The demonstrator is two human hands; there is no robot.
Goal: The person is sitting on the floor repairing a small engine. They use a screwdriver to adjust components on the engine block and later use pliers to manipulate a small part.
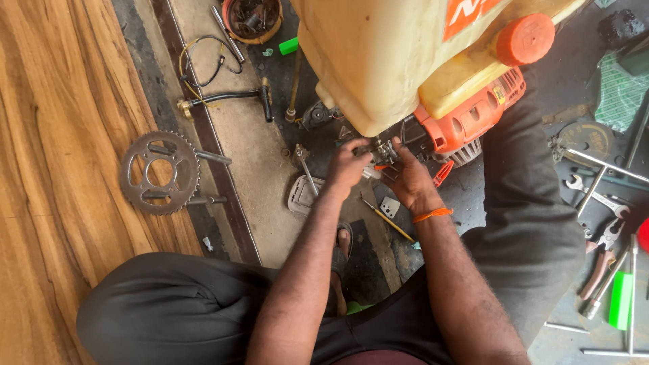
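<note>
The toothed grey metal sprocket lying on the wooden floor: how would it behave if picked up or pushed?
The toothed grey metal sprocket probably stays stiff and feels heavy for its size, being steel-like plate. Lying flat, it would likely slide, not roll. Its teeth may bite fingers.

Wood-grain floor (47, 135) filling the left of the frame, a dusty concrete strip (250, 169) running beside it, dark oil-stained ground (574, 61) across the right, flat daylight over everything, soft shadows, grime in the seams between the sections

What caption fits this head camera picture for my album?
Both hands, left hand and right hand, work on a small engine under a yellowish tank.
</note>
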